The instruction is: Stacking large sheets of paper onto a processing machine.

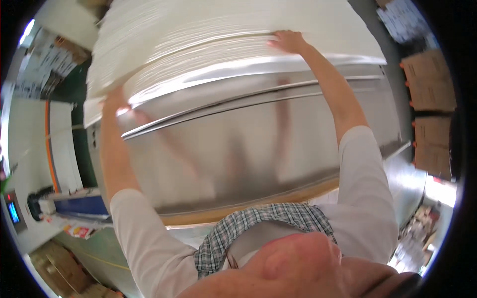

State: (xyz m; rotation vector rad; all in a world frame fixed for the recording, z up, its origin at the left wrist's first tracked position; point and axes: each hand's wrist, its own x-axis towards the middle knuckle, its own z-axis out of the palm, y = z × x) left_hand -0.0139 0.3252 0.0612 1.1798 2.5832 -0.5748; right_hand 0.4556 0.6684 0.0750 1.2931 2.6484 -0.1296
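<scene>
in the head view, one layered white stack (233,20) lies under and beyond the fingers of two hands: the right hand (289,41), fingers slightly bent; the left hand (115,99), blurred, openness unclear. whether either grips, i cannot tell. one metal bench (238,149) is on the fingers' near side.

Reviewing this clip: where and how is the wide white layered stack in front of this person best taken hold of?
Probably by the near side of the white stack, from the person's side, hands spread apart: it is wide, and its layer lines face the person. The left hand and right hand are there; blur hides their exact grip.
</scene>
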